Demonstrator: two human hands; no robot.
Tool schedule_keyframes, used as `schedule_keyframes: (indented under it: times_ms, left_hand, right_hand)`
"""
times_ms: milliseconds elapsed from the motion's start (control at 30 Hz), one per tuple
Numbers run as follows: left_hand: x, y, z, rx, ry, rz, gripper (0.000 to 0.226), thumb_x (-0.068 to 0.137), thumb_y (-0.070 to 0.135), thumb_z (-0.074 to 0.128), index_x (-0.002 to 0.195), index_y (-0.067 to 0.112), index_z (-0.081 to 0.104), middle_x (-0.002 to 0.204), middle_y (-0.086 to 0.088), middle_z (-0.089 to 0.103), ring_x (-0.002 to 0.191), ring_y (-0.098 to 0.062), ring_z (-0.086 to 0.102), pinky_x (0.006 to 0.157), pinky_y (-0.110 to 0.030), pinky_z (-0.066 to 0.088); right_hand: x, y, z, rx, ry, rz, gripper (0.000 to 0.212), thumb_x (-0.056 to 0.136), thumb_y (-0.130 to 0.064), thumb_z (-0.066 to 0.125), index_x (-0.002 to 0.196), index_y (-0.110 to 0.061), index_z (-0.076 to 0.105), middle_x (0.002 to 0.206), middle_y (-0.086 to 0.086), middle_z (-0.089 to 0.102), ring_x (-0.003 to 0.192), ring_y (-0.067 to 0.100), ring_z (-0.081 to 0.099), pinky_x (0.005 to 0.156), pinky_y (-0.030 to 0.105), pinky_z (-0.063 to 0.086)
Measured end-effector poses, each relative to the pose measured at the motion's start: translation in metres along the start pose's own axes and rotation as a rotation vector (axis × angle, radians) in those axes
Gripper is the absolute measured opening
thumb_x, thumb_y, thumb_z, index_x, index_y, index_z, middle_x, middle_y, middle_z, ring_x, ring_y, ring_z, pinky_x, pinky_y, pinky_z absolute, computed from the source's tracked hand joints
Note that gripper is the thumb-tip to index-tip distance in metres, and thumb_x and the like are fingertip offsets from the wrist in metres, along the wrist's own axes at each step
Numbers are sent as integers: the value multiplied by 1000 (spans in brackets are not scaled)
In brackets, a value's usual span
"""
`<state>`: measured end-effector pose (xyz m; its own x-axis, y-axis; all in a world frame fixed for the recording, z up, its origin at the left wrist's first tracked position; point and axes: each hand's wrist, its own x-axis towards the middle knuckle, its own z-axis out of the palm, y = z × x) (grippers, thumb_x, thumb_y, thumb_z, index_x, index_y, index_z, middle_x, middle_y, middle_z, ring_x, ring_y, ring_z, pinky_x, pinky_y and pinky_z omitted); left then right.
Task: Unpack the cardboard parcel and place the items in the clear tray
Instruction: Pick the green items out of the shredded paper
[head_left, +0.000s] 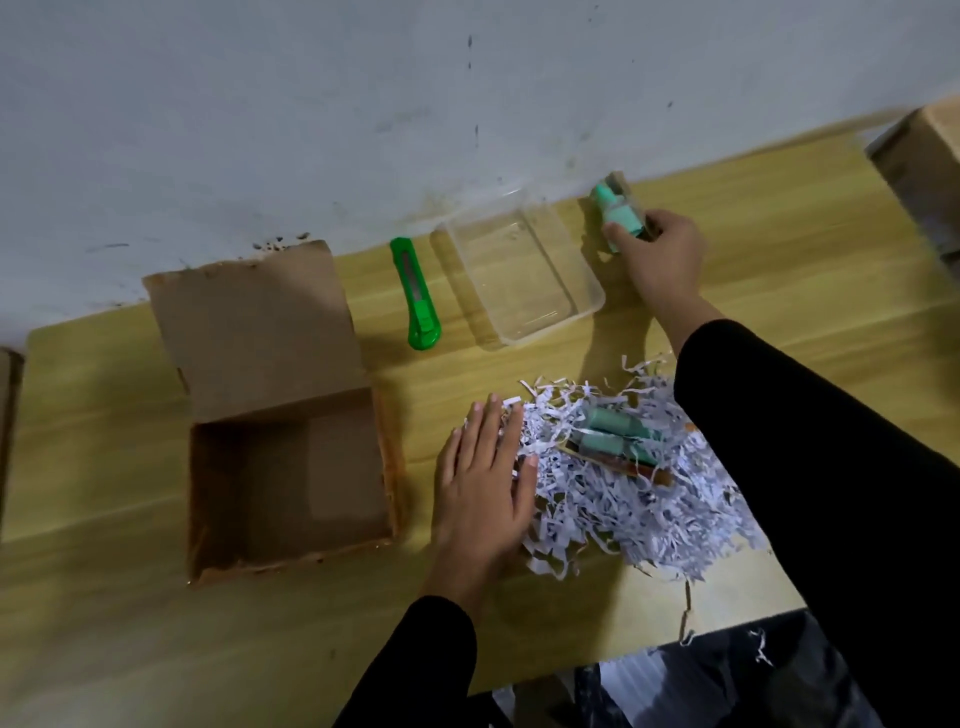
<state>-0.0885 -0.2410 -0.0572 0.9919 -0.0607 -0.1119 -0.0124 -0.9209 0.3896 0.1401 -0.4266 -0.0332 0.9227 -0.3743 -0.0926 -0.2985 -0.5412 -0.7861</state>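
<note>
Paper shreds (623, 512) under flat L hand (483, 483); R hand (662, 257) grips mint bottle (615, 214).

Brown cardboard parcel (291, 467), bright green cutter (415, 293), mint-green bottle (618, 218), white paper shreds (623, 499), black sleeves (810, 467).

One open cardboard box (291, 467) in full, plus part of a second box (924, 171) at the right edge and a brown cardboard piece (8, 426) at the left edge. One clear tray (524, 270), one green utility knife (415, 293), one heap of shredded paper (623, 509). Three small green bottles: a far bottle (617, 218) beyond the tray, and two on the heap, an upper bottle (618, 421) and a lower bottle (615, 446); two hands, left hand (483, 483) and right hand (660, 254).
</note>
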Motion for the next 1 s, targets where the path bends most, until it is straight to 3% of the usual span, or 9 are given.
schedule_keyframes:
  times_ms: [100,267,400,500,567,667,733,833,1000]
  left_hand:
    - [-1,1,-1,-24,-5,-5,56,94,46,15,148,32,11,158,9,7,145,-5,-1,115,-25,-5]
    - [-1,3,-1,-11,13,-9,55,95,46,15,147,32,10,157,9,8,144,-5,-1,115,-25,-5]
    - [-4,2,0,4,29,-2,54,95,46,16,147,32,16,157,9,12,145,-5,3,116,-27,-1]
    - [-4,2,1,14,36,10,53,96,45,18,147,31,17,157,8,13,145,-6,6,116,-26,0]
    - [-4,2,1,25,48,10,54,95,45,18,147,30,19,157,8,15,145,-8,9,115,-27,1]
    - [-5,2,0,24,40,20,57,94,47,12,147,29,20,157,7,14,145,-7,7,115,-27,0]
    - [-5,1,1,15,39,28,60,92,49,9,148,28,19,158,7,12,145,-7,5,116,-27,-1]
    - [-6,0,1,10,36,33,63,91,49,6,148,27,18,158,6,10,145,-8,4,118,-29,1]
    - [-6,0,2,17,44,32,64,90,49,6,147,25,24,158,3,15,146,-12,9,120,-34,7]
  right_hand:
    - [5,-4,8,-26,-22,5,40,77,-42,65,94,-5,68,91,12,65,76,20,56,44,16,34]
    - [-7,-1,-1,-71,-37,-21,45,77,-43,65,102,-6,65,105,15,62,92,27,58,70,27,39]
    - [-51,0,-31,-50,6,-104,33,82,-22,63,111,-5,61,114,19,55,104,28,53,92,31,39]
    - [-97,-2,-55,43,3,-203,15,84,-10,60,98,-7,63,102,15,60,87,19,55,83,32,49]
    - [-131,0,-66,47,-87,-261,10,85,-8,57,93,-10,62,95,9,61,82,15,55,76,21,51]
    - [-176,15,-72,-108,-349,-388,18,87,-15,58,104,-12,61,103,2,59,92,11,53,80,11,42]
    - [-187,35,-71,-283,-453,-491,36,85,-25,62,118,-13,58,117,7,57,105,19,52,90,25,42]
    - [-192,55,-86,-360,-456,-378,57,82,-37,64,133,-18,46,134,7,49,120,23,46,102,38,42]
    - [-197,74,-122,-374,-448,-217,58,84,-33,64,136,-17,43,142,4,42,126,20,44,107,38,38]
